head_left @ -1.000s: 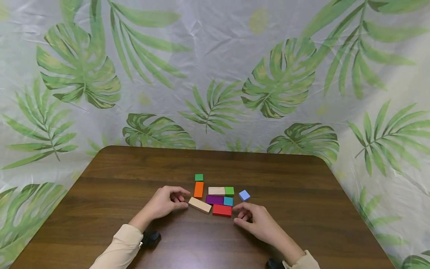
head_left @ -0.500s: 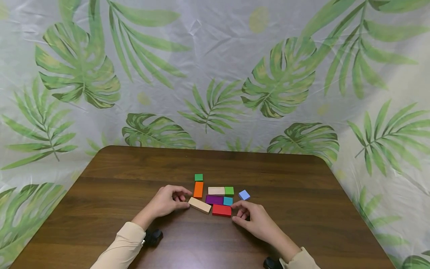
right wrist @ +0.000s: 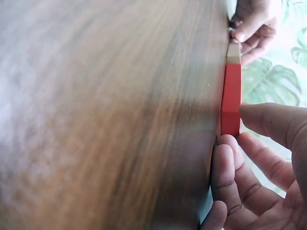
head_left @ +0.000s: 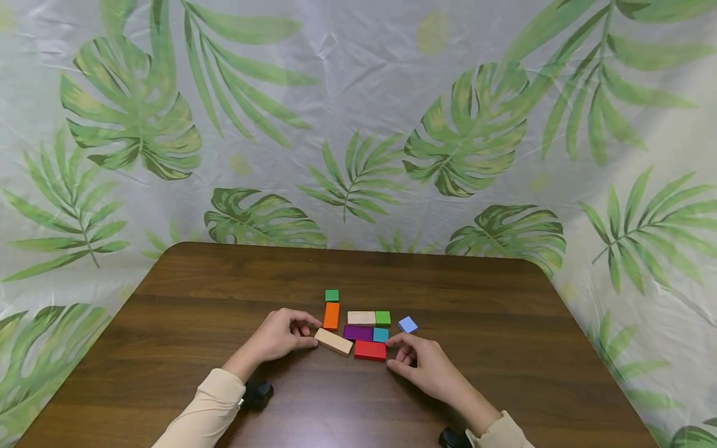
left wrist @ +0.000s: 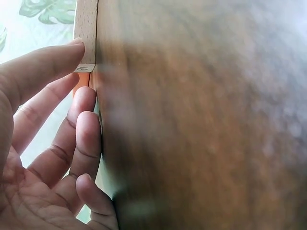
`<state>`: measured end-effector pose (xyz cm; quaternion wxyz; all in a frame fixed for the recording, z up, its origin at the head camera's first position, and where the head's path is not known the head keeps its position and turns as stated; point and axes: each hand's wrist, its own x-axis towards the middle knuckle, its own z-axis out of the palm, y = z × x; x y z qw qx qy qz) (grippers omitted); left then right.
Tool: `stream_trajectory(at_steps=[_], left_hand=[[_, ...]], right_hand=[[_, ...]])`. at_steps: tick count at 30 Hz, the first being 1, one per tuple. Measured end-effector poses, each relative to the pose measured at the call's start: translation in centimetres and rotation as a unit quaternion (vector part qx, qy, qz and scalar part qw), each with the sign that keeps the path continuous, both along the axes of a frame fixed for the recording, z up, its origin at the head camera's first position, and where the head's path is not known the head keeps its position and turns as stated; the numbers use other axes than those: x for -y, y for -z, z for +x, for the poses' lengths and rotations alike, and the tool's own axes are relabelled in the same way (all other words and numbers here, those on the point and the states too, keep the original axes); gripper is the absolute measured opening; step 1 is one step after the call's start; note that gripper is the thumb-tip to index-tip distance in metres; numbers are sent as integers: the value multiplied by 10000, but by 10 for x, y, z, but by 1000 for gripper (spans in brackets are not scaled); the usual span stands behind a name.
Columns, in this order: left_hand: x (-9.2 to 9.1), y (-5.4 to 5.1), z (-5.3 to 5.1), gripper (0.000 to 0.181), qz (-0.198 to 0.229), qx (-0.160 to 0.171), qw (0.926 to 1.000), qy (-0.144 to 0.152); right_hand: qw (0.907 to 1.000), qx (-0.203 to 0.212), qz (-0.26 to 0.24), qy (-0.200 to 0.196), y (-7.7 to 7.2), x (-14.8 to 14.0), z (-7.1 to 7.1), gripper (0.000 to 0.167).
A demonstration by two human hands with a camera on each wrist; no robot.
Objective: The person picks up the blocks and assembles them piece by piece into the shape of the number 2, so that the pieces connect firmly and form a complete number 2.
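Observation:
On the brown table, a natural wood block lies at a slant. My left hand has thumb and index fingertips at its left end; in the left wrist view the thumb tip overlaps the block's end. My right hand is at the right end of a red block, index fingertip touching or nearly touching it. In the right wrist view the thumb tip reaches the red block's side. Behind lie a purple block and a teal block. An orange block is beside my left index finger.
Farther back are a pale wood block, a light green block and a dark green block. A blue block sits apart, turned at an angle, behind my right hand. A leaf-patterned cloth hangs behind the table.
Both hands have moved slightly inward: the left fingertips to the wood block's end, the right index finger to the red block's end. The blocks have not visibly moved.

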<state>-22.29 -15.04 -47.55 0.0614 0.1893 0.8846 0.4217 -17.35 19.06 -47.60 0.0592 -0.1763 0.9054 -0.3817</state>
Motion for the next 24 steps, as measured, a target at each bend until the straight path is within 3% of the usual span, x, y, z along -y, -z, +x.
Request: stream_trajectory(at_steps=[24], left_hand=[[1,1,3,18,-97,-140,9999,26]], right_hand=[[9999,119,-41,-50,-1,0,-1,27]])
